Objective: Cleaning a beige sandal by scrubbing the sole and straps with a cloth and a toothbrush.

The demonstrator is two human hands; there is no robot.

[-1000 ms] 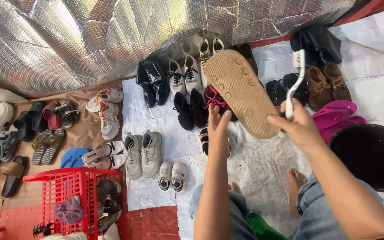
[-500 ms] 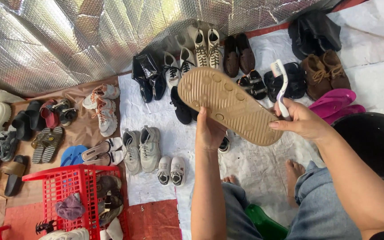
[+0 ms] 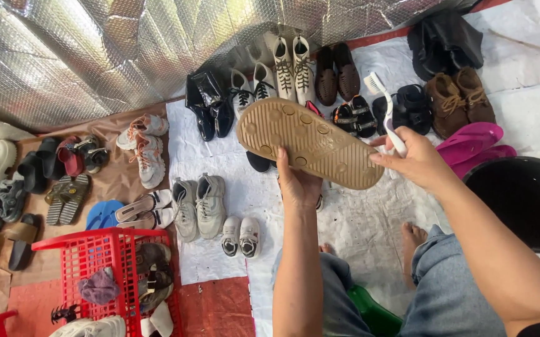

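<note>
My left hand (image 3: 299,186) grips a tan sandal (image 3: 307,142) from below, its ridged sole turned up toward me. The sandal lies level above the white sheet, toe end at the left. My right hand (image 3: 415,161) holds a white toothbrush (image 3: 385,112) by the handle, bristle head pointing up and away, just past the sandal's right end. The brush head is not touching the sole.
Many pairs of shoes lie in rows on a white sheet (image 3: 370,224) and brown paper (image 3: 120,181). A red plastic basket (image 3: 95,249) with shoes stands at lower left. A black basin (image 3: 526,200) sits at right. A foil sheet (image 3: 95,50) hangs behind. My bare foot (image 3: 413,240) rests below.
The sandal has swung from tilted upright to lying level and shifted left. The view has also moved, and my right hand with the toothbrush stays beside the sandal's right end.
</note>
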